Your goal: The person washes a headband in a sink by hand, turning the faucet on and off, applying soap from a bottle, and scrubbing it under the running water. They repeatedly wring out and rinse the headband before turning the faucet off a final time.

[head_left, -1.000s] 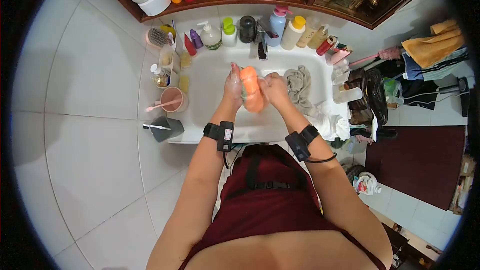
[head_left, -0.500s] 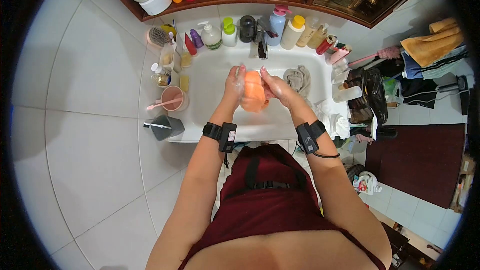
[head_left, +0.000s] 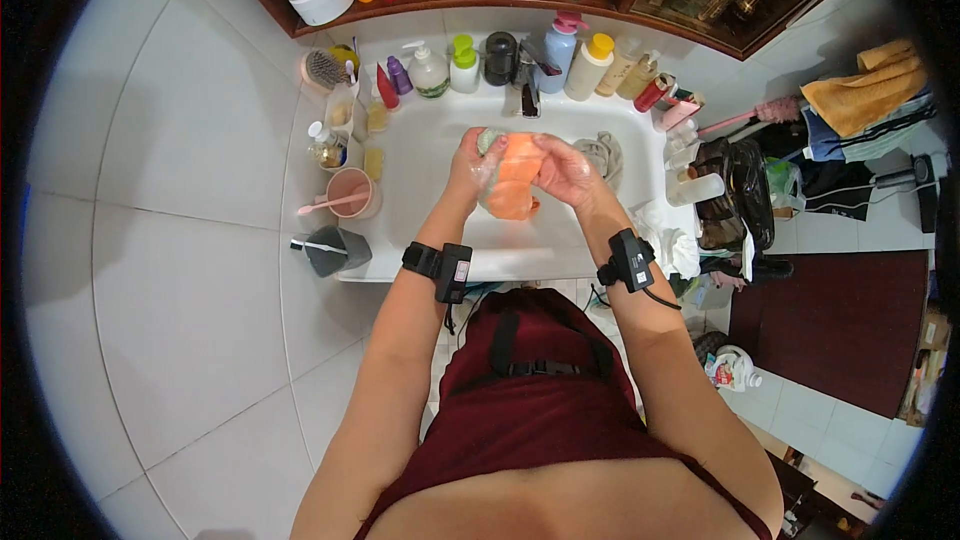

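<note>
Here, near the faucet [head_left: 529, 95], the left hand [head_left: 468, 172] grips one side of the orange item [head_left: 514, 187]. The right hand [head_left: 571, 172] pinches its opposite, faucet-end corner.

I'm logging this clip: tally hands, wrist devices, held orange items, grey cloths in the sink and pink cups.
Hands: 2 (left hand, right hand)
Wrist devices: 2
Held orange item: 1
Grey cloth in the sink: 1
Pink cup: 1
Total: 7
</note>
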### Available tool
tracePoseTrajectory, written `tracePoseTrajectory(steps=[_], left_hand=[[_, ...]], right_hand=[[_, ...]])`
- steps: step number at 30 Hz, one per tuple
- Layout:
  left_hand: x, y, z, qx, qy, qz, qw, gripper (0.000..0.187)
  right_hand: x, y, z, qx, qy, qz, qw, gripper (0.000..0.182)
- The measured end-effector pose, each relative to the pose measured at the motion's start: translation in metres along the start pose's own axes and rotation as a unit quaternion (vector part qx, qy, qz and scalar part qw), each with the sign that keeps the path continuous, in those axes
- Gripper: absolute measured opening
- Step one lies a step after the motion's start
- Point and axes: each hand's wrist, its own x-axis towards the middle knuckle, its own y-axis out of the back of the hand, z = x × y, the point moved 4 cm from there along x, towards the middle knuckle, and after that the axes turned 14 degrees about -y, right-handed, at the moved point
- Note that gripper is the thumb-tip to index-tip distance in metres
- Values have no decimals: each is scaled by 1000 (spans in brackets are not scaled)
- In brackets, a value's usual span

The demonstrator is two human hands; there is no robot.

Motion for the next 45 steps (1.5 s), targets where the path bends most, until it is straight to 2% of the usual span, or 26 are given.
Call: tracePoseTrajectory(steps=[2, 5, 6, 7, 8, 11, 14, 17, 20, 21, 22, 24, 26, 27, 29, 30, 31, 32, 33, 34, 35, 37, 39, 41, 44, 45], left_hand=[[3, 6, -1, 6, 6, -17, 1000, 37], [6, 12, -5, -41, 8, 12, 999, 40], [5, 12, -1, -67, 17, 1, 998, 37], [4, 11, 3, -92, 26, -10, 995, 34], [3, 10, 7, -117, 35, -21, 992, 32], [2, 0, 22, -166, -28, -107, 980, 32], [4, -3, 27, -152, -49, -90, 983, 36], [8, 13, 3, -110, -31, 12, 993, 37], [0, 30, -43, 4, 61, 126, 990, 36], [-13, 20, -36, -119, 222, 146, 957, 38], [-36, 2, -5, -237, 375, 160, 882, 40], [-43, -17, 8, -430, 423, 72, 794, 45], [-27, -23, -29, -566, 214, -126, 786, 48], [-26, -26, -35, -613, 100, -222, 751, 51], [-26, -46, -49, -746, 20, -174, 643, 50], [-27, -44, -53, -638, 107, -23, 762, 46], [-35, -39, -56, -486, 222, 103, 839, 42], [-33, -38, -42, -465, 223, 116, 849, 43], [-32, -40, -35, -443, 226, 130, 858, 43], [-33, -41, -30, -420, 230, 144, 866, 45], [-27, -41, -36, -481, 222, 113, 841, 40], [-15, -38, -68, -596, 203, 51, 775, 30], [-15, -33, -117, -471, 196, 105, 854, 36], [-18, -25, -117, -393, 206, 137, 885, 39], [-27, -26, -79, -383, 223, 122, 888, 39], [-24, -21, -83, -390, 205, 95, 893, 39]], right_hand=[[1, 8, -10, 16, 55, 2, 998, 19], [5, 31, -22, -161, 126, 157, 966, 30], [-4, 17, -27, -329, 161, 226, 902, 34], [-14, 2, -32, -485, 190, 287, 804, 38], [-21, -13, -35, -622, 211, 337, 675, 43], [-15, -27, -24, -735, 400, 203, 508, 52], [3, -13, -17, -601, 99, 178, 773, 52], [-2, -18, -23, -524, 45, 248, 814, 51], [8, 2, -19, -336, 67, 264, 902, 47], [11, 1, -18, -372, 98, 259, 886, 42], [13, -3, -11, -407, 128, 253, 868, 36], [13, -21, 15, -507, 159, 270, 803, 31], [4, -50, 50, -627, 165, 316, 693, 33], [-1, -62, 54, -648, 244, 316, 648, 34], [-9, -82, 58, -674, 397, 303, 545, 36], [-2, -71, 51, -669, 307, 359, 573, 36], [7, -55, 36, -656, 215, 412, 595, 36], [13, -38, 23, -635, 121, 461, 608, 38], [15, -23, 16, -590, 140, 493, 624, 41], [21, -14, 27, -601, 180, 494, 603, 42], [31, -5, 42, -611, 223, 493, 578, 43], [1, -59, 55, -603, 336, 439, 575, 44], [22, -11, 50, -615, 201, 473, 598, 44], [37, 19, 35, -602, 68, 502, 616, 44], [20, -16, 51, -624, 147, 485, 595, 42], [9, -39, 61, -615, 186, 449, 621, 40]])
